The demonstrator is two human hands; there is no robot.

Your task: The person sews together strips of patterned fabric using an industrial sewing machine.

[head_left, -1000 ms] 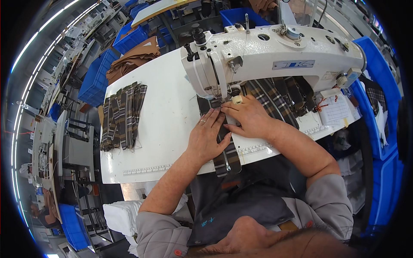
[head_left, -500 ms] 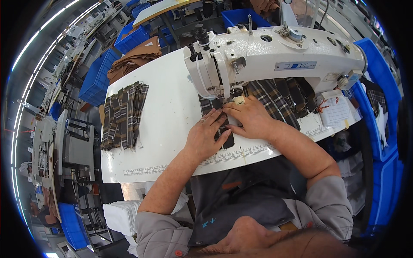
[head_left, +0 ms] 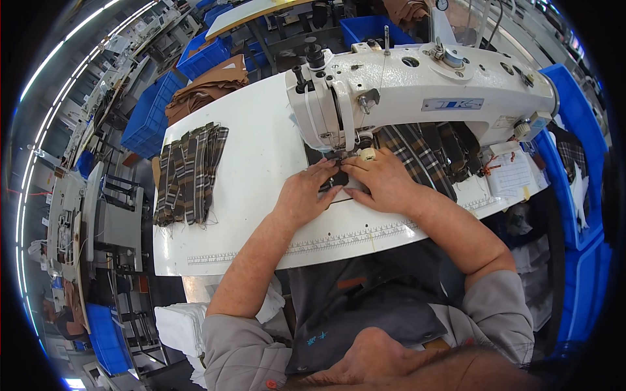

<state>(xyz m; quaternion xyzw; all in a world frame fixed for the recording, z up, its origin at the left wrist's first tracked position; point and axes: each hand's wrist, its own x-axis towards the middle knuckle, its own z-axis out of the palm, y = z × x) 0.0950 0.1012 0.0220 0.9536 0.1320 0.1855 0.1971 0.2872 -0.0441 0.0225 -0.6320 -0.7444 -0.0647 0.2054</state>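
A narrow dark strip of cloth (head_left: 336, 178) lies under the needle end of a white sewing machine (head_left: 398, 85). My left hand (head_left: 305, 192) rests on the strip's left side, its fingers stretched toward the needle. On the other side, my right hand (head_left: 385, 182) lies flat with its thumb apart from the fingers. A pale yellow wrap (head_left: 368, 154) sits around one of its fingers. Both hands press the cloth down near the presser foot, and the fingertips partly hide it. Beyond my right hand, plaid cloth pieces (head_left: 417, 150) lie under the machine arm.
A stack of plaid pieces (head_left: 189, 176) sits on the left of the white table (head_left: 251, 163). A printed ruler strip (head_left: 306, 245) runs along the front edge. Blue bins (head_left: 152, 107) and brown cloth (head_left: 212, 88) stand beyond; a paper slip (head_left: 510, 174) lies at right.
The dark strip has slid away from me under the needle, so less of it shows in front. My left hand has moved slightly forward and left with it; my right hand stays nearly in place.
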